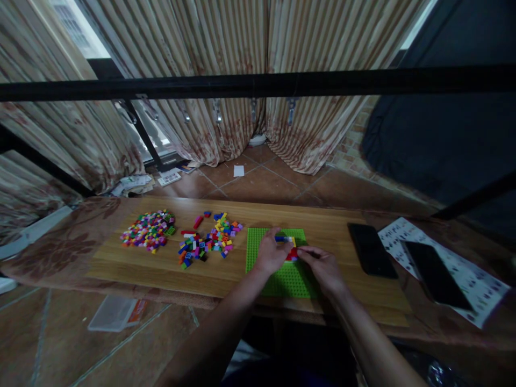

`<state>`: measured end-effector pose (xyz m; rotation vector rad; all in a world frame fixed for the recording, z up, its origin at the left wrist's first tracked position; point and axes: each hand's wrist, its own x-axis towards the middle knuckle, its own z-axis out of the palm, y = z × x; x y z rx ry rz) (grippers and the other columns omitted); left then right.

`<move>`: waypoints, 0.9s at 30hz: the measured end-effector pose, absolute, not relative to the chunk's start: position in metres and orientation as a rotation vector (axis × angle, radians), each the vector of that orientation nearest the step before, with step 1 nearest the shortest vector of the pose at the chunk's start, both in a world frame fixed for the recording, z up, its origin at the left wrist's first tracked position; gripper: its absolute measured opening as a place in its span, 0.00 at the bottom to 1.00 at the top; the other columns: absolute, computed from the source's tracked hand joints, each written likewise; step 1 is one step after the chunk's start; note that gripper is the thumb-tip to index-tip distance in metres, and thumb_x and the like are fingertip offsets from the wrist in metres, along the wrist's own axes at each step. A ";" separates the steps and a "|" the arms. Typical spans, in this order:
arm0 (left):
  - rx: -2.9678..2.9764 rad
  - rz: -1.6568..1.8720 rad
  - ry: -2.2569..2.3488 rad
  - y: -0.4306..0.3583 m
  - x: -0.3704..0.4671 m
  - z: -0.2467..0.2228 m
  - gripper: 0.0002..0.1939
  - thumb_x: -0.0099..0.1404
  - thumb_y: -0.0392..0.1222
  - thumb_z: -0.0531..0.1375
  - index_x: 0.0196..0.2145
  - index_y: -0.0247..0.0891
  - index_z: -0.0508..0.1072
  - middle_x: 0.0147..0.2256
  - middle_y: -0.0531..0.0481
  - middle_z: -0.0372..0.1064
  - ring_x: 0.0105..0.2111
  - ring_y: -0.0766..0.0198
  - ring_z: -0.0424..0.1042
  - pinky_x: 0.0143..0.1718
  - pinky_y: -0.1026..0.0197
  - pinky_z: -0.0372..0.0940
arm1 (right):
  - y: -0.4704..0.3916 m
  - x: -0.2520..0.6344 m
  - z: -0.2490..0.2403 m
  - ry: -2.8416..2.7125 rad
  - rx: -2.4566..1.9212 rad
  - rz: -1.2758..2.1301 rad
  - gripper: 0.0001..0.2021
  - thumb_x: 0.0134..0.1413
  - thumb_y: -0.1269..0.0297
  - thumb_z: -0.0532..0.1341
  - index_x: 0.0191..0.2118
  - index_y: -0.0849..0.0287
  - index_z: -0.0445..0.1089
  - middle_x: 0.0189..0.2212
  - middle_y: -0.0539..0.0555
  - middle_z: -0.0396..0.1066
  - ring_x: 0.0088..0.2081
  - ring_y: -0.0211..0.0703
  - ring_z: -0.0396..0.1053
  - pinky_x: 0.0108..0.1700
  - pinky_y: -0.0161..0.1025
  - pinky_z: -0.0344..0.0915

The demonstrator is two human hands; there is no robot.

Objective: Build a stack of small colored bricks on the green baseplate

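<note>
A green studded baseplate [290, 285] lies on the wooden board, with a small build of toy bricks [293, 242] in blue, white, yellow, red and purple on it. My left hand [271, 253] curls round the left side of this build, thumb and fingers against it. From the right, my right hand [323, 264] pinches with thumb and forefinger at a red toy brick [292, 254] on the build's near side. The fingertips partly cover the bricks, so whether the red one is pressed down is unclear.
Left of the baseplate lie loose larger bricks [217, 239] and a heap of small bricks [149, 230]. To the right are a black phone [371, 250], a printed sheet [484, 290] and another dark device [437, 274]. A black rail [258, 86] crosses beyond the wooden board [161, 274].
</note>
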<state>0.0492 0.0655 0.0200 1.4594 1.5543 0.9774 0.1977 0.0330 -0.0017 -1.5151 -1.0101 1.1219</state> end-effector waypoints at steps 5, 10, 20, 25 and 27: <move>1.355 1.283 1.520 0.048 0.010 0.026 0.18 0.60 0.43 0.60 0.48 0.36 0.70 0.46 0.43 0.71 0.48 0.59 0.70 0.50 0.56 0.64 | 0.015 0.201 0.004 -0.883 -1.485 0.953 0.16 0.41 0.51 0.67 0.31 0.60 0.76 0.27 0.54 0.76 0.27 0.40 0.69 0.28 0.36 0.64; 1.268 1.340 1.539 0.012 -0.047 0.014 0.15 0.60 0.43 0.59 0.44 0.34 0.71 0.41 0.43 0.74 0.41 0.59 0.73 0.44 0.57 0.68 | -0.013 0.173 0.015 -1.078 -1.521 0.935 0.13 0.47 0.53 0.65 0.33 0.57 0.76 0.31 0.54 0.77 0.34 0.44 0.72 0.37 0.41 0.67; 1.384 1.303 1.907 -0.034 -0.118 -0.003 0.10 0.61 0.42 0.57 0.39 0.38 0.74 0.38 0.46 0.74 0.40 0.58 0.73 0.46 0.54 0.67 | -0.016 0.085 0.018 -1.894 -1.300 0.922 0.09 0.56 0.61 0.56 0.36 0.52 0.74 0.32 0.51 0.74 0.35 0.44 0.71 0.38 0.39 0.66; 1.516 1.281 1.886 -0.033 -0.124 -0.008 0.09 0.62 0.38 0.55 0.38 0.40 0.74 0.38 0.47 0.73 0.39 0.60 0.73 0.44 0.56 0.68 | 0.022 0.048 0.010 -2.076 -1.315 0.660 0.11 0.56 0.68 0.53 0.39 0.53 0.73 0.36 0.54 0.72 0.39 0.47 0.70 0.43 0.42 0.64; 1.604 1.259 1.878 -0.033 -0.124 -0.010 0.09 0.63 0.37 0.54 0.38 0.40 0.73 0.39 0.47 0.73 0.41 0.60 0.72 0.45 0.56 0.67 | 0.035 0.036 0.005 -2.133 -1.320 0.569 0.12 0.55 0.70 0.53 0.40 0.54 0.72 0.37 0.55 0.71 0.40 0.47 0.69 0.43 0.42 0.64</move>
